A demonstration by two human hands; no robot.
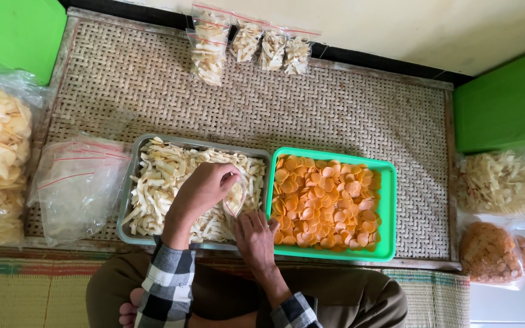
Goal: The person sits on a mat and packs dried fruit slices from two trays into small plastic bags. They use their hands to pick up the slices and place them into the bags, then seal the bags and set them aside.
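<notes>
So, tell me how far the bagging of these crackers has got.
Done: four filled clear bags lie on the woven mat. In hand: left hand and right hand fill a small bag over the grey metal tray. Left: pale sticks, orange discs, empty bags.

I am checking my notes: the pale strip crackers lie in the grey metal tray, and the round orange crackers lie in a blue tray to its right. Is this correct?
Not quite: the tray that holds the round orange crackers is green, not blue, as the head view shows. The pale strip crackers do lie in the grey metal tray, on its left.
</notes>
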